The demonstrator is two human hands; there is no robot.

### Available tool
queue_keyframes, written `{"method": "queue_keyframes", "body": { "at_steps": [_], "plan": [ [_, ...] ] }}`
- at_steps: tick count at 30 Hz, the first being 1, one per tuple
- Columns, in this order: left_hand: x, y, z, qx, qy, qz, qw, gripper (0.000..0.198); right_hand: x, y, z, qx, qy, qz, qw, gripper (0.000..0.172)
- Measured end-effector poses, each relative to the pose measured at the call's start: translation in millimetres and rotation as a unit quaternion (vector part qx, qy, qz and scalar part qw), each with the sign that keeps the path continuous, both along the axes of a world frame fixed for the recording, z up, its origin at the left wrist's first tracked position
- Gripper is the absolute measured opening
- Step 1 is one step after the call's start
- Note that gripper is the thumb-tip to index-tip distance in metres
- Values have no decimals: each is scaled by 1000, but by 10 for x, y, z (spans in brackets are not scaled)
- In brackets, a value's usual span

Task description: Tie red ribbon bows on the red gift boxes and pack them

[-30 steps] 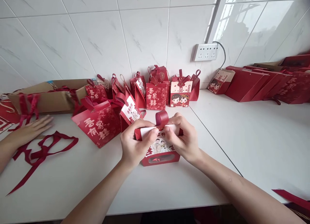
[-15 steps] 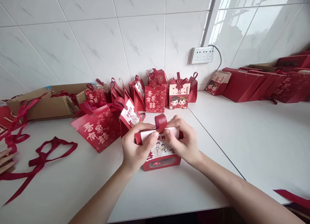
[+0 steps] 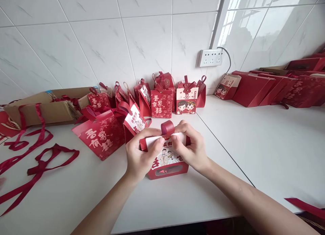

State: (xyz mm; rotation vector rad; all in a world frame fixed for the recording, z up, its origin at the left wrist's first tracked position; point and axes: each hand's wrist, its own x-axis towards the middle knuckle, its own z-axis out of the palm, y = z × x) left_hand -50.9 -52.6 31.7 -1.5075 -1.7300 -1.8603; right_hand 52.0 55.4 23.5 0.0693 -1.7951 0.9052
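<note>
Fingers (image 3: 156, 145) of the left hand (image 3: 140, 157) and right hand (image 3: 195, 151) pinch the top flap of a red gift box (image 3: 168, 164) standing mid-counter (image 3: 266, 150). Its body is folded and a ribbon loop (image 3: 167, 128) protrudes, but the top remains hand-held. Similar closed boxes (image 3: 186, 99) line the wall.

gift box (image 3: 167, 162) | red, printed with a cartoon couple, window at base | stood upright, centre of frame | white flap folded over top | red ribbon loop (image 3: 167, 128) raised above
</note>
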Motion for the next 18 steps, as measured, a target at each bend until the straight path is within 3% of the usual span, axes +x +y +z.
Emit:
{"method": "queue_keyframes", "body": {
  "at_steps": [11, 18],
  "plan": [
    [-4, -3, 1, -16, -13, -14, 1000, 7, 17, 17, 12, -7, -8, 23, 1000, 5],
    [-18, 0, 9, -12, -21, -33, 999, 5, 21, 21, 12, -14, -28, 4, 1000, 5]
  ]
}}
